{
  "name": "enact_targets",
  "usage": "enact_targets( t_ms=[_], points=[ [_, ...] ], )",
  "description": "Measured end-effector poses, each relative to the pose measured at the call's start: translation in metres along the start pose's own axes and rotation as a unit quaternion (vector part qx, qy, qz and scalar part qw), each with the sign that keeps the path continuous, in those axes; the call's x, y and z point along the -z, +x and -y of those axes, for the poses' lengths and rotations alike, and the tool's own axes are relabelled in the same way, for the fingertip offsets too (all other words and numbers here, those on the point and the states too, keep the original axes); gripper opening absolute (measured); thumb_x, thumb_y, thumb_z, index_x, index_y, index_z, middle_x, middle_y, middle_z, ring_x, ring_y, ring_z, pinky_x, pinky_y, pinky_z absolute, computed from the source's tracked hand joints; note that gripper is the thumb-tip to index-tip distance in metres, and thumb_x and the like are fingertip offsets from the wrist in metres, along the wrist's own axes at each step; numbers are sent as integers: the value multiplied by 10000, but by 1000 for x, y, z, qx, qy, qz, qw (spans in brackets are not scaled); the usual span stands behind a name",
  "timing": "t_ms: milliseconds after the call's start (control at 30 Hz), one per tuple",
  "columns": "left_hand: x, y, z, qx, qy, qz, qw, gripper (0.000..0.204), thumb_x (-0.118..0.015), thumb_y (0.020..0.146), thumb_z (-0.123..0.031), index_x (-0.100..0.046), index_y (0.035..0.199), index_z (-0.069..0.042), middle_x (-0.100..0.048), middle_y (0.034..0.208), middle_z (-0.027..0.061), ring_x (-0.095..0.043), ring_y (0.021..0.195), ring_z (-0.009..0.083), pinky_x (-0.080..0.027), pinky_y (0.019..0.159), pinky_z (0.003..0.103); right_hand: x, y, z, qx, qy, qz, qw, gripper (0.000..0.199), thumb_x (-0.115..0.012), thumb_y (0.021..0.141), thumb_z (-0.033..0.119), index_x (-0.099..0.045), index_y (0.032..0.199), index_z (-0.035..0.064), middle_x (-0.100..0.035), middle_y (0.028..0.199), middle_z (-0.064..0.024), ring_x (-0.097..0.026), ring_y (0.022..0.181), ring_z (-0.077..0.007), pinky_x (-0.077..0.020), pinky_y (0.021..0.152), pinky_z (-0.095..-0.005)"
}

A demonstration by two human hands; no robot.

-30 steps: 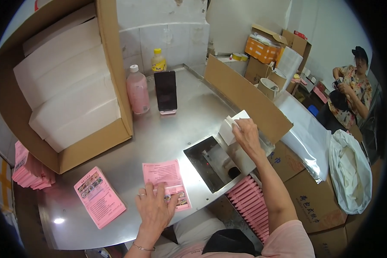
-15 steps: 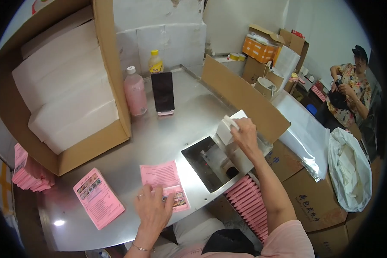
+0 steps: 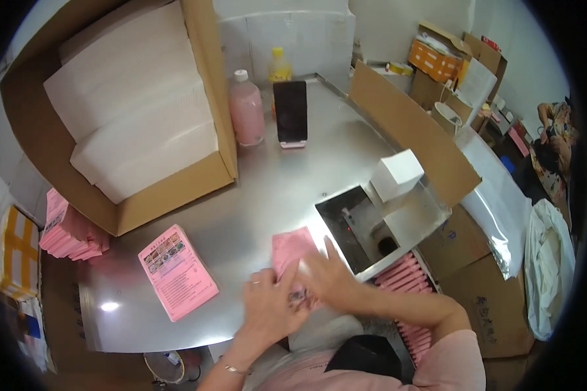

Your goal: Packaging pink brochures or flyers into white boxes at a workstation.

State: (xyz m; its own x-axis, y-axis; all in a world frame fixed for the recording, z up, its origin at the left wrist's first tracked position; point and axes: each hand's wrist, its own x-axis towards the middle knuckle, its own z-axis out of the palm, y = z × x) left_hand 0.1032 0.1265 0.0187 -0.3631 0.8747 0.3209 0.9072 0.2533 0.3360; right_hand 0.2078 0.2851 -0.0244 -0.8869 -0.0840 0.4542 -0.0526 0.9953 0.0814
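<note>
While the white box (image 3: 396, 174) now stands alone beside the recessed metal machine (image 3: 362, 225), the right hand (image 3: 329, 277) has left it and come down to join the left hand (image 3: 270, 306) on the pink leaflet (image 3: 292, 251) at the near edge of the worktop (image 3: 274, 189). Head view only: both sets of fingers press flat on the sheet, seemingly folding it; a second pink leaflet (image 3: 177, 270) lies apart.
</note>
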Motion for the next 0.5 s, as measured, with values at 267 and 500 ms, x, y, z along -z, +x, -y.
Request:
enact_targets(
  t_ms=[267,500],
  points=[
    [13,-20,11,47,-117,-13,992,618,-717,786,-125,-525,1365,-27,-553,960,133,-533,892,319,-435,801,417,-31,-14,-80,-198,165,-22,966,359,-635,857,171,-581,1188,42,-611,1133,-205,-583,1072,-397,-452,932,-500],
    [18,-30,47,7,-74,-149,986,252,-615,673,27,-618,908,-62,-569,995,165,-542,956,353,-448,808,433,50,-20,-89,-273,46,-37,960,131,-670,842,174,-676,852,44,-628,669,-165,-649,661,-372,-519,610,-476]
  ],
)
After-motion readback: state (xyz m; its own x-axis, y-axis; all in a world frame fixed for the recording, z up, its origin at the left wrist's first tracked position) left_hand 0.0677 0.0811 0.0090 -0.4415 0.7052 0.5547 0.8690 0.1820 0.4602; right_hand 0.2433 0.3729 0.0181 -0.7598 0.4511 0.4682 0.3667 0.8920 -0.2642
